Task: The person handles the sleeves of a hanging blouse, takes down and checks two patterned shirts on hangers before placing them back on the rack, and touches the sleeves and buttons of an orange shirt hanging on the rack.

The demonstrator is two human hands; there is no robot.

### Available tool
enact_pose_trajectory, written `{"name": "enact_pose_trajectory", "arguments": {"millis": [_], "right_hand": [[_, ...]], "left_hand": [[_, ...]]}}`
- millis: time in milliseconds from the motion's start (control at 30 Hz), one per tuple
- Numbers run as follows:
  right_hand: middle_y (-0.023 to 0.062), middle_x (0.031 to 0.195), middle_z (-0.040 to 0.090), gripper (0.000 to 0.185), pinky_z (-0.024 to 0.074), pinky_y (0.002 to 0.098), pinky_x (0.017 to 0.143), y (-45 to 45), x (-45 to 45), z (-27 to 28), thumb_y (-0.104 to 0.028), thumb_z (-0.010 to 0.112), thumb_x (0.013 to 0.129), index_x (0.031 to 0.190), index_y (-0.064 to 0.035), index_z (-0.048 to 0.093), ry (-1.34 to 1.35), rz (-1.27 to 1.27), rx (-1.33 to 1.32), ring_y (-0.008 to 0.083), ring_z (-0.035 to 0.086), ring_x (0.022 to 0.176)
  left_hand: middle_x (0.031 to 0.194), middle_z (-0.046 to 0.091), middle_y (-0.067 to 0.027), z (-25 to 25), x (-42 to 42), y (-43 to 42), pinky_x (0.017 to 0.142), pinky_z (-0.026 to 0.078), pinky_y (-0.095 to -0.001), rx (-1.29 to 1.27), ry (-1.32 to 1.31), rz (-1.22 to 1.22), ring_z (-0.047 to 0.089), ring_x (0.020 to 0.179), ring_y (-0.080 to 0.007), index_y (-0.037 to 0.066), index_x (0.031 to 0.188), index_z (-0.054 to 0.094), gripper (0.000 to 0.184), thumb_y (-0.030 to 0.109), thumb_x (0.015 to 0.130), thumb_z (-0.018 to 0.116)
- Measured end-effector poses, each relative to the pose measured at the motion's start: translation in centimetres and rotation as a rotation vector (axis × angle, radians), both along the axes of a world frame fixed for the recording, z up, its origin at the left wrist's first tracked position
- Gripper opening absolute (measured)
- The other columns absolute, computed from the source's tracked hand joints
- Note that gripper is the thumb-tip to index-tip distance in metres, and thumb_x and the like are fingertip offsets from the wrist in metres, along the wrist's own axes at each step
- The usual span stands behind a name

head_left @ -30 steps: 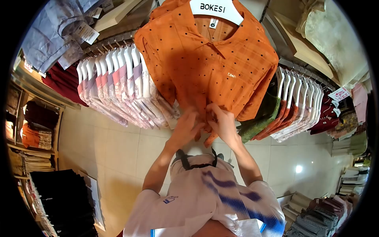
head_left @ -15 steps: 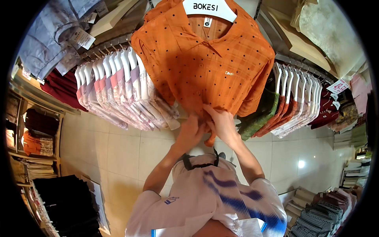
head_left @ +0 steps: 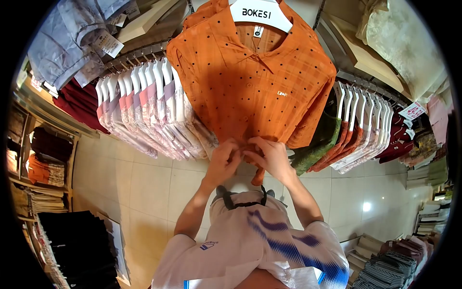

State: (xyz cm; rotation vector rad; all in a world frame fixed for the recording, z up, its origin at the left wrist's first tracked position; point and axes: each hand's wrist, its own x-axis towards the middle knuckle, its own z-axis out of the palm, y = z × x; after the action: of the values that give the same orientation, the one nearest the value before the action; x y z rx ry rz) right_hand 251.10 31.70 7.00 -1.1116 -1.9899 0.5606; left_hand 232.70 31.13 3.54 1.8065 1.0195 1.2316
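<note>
An orange shirt (head_left: 269, 96) with black dots hangs facing me on a white hanger (head_left: 260, 14) lettered BOKESI. Its collar lies spread at the top, and a row of buttons runs down the front. My left hand (head_left: 225, 156) pinches the shirt's front low down, fingers curled in. Close beside it, my right hand (head_left: 270, 155) grips the same front cloth with thumb and fingers bent. The fingertips almost meet; whether a button lies between them is hidden. Below the hands a twisted end of orange cloth hangs down.
Pale pink and white garments (head_left: 154, 120) hang on a rail to the left. Green, rust and white garments (head_left: 353, 139) hang to the right. Grey-blue clothing (head_left: 67, 43) lies upper left. Folded black clothes (head_left: 79, 250) are stacked lower left, striped ones (head_left: 390, 269) lower right.
My hands have spread slightly and now sit level on the shirt's front. The right hand's fingers have curled in, and the shirt's lower front is drawn flatter.
</note>
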Motion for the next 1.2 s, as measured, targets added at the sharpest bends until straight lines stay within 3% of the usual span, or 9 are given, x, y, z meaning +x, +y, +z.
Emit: {"name": "enact_pose_trajectory", "arguments": {"millis": [167, 267, 467, 567, 667, 733, 833, 1067, 1200], "right_hand": [[0.0039, 0.076, 0.064, 0.017, 0.0486, 0.033, 0.052, -0.2, 0.0, -1.1, -0.016, 0.068, 0.079, 0.092, -0.0073, 0.061, -0.022, -0.007, 0.144, 0.0249, 0.063, 0.062], [0.003, 0.072, 0.061, 0.013, 0.0473, 0.0316, 0.049, -0.4, -0.4, -1.3, -0.014, 0.068, 0.078, 0.088, -0.0091, 0.061, -0.094, -0.032, 0.26, 0.023, 0.062, 0.059], [0.0018, 0.073, 0.056, 0.011, 0.0451, 0.0307, 0.045, -0.2, -0.4, -1.4, -0.01, 0.067, 0.075, 0.084, -0.0106, 0.059, -0.227, -0.091, 0.371, 0.021, 0.06, 0.059], [0.0016, 0.079, 0.058, 0.011, 0.0464, 0.0312, 0.047, 0.1, -0.7, -1.1, -0.008, 0.066, 0.075, 0.084, -0.01, 0.06, -0.221, -0.13, 0.346, 0.0207, 0.061, 0.062], [0.0035, 0.084, 0.059, 0.011, 0.0469, 0.0326, 0.052, 0.4, -1.0, -1.4, -0.004, 0.064, 0.076, 0.086, -0.0071, 0.06, 0.003, -0.122, 0.276, 0.0226, 0.061, 0.065], [0.0064, 0.085, 0.059, 0.01, 0.0457, 0.0314, 0.055, 0.6, -0.9, -1.7, 0.0, 0.063, 0.078, 0.087, -0.0037, 0.06, 0.2, 0.006, 0.061, 0.0224, 0.06, 0.067], [0.0079, 0.083, 0.058, 0.008, 0.0436, 0.0286, 0.056, 0.6, -0.5, -1.2, 0.001, 0.061, 0.081, 0.087, -0.0019, 0.059, 0.249, 0.061, -0.17, 0.0201, 0.059, 0.067], [0.0092, 0.077, 0.058, 0.012, 0.0433, 0.0276, 0.056, 0.5, -0.5, -1.9, -0.004, 0.064, 0.082, 0.092, -0.001, 0.059, 0.289, 0.054, -0.32, 0.0175, 0.058, 0.064], [0.0126, 0.08, 0.062, 0.018, 0.0466, 0.0318, 0.06, -0.1, -1.3, -2.1, -0.009, 0.066, 0.081, 0.095, -0.001, 0.059, 0.211, -0.068, -0.277, 0.0237, 0.061, 0.067]], "left_hand": [[0.072, 0.05, -0.0066, -0.4, -0.3, 0.2, 0.049, 0.038, -0.0235, 0.066, 0.036, -0.002, 0.049, 0.056, -0.0114, -0.001, 0.082, 0.048, 0.006, -0.003, 0.084, 0.054], [0.073, 0.049, -0.0086, 0.3, 0.4, -0.3, 0.048, 0.035, -0.0275, -0.072, -0.003, -0.01, 0.046, 0.054, -0.017, 0.0, 0.086, 0.05, 0.008, -0.003, 0.082, 0.056], [0.074, 0.05, -0.0076, -0.9, 0.1, 0.3, 0.049, 0.037, -0.0264, -0.029, 0.01, -0.064, 0.048, 0.055, -0.0152, -0.001, 0.085, 0.051, 0.004, -0.003, 0.086, 0.053], [0.074, 0.05, -0.0053, 0.2, 0.4, 0.1, 0.048, 0.038, -0.0241, -0.168, -0.085, -0.072, 0.048, 0.056, -0.012, -0.001, 0.084, 0.05, 0.005, -0.002, 0.089, 0.05], [0.074, 0.049, -0.0035, -0.1, 0.5, 0.0, 0.048, 0.038, -0.0227, -0.164, -0.158, -0.08, 0.048, 0.056, -0.0092, 0.0, 0.084, 0.05, 0.007, 0.0, 0.091, 0.048], [0.074, 0.051, -0.0045, -0.3, 0.6, 0.0, 0.053, 0.039, -0.0227, -0.139, -0.134, -0.035, 0.05, 0.06, -0.0103, -0.001, 0.086, 0.051, 0.005, -0.001, 0.09, 0.049], [0.075, 0.054, -0.006, -0.4, 0.8, 0.3, 0.06, 0.041, -0.0231, -0.04, -0.07, 0.029, 0.052, 0.065, -0.0124, -0.002, 0.088, 0.052, 0.003, -0.003, 0.089, 0.05], [0.075, 0.052, -0.0094, -1.1, 0.8, 1.0, 0.061, 0.044, -0.0268, 0.039, -0.069, 0.02, 0.054, 0.064, -0.0184, -0.001, 0.086, 0.052, 0.003, -0.002, 0.089, 0.05], [0.075, 0.053, -0.0104, -0.9, 0.9, 0.7, 0.061, 0.045, -0.028, 0.107, 0.04, 0.087, 0.058, 0.066, -0.0196, -0.002, 0.085, 0.053, 0.005, -0.001, 0.089, 0.05]]}}
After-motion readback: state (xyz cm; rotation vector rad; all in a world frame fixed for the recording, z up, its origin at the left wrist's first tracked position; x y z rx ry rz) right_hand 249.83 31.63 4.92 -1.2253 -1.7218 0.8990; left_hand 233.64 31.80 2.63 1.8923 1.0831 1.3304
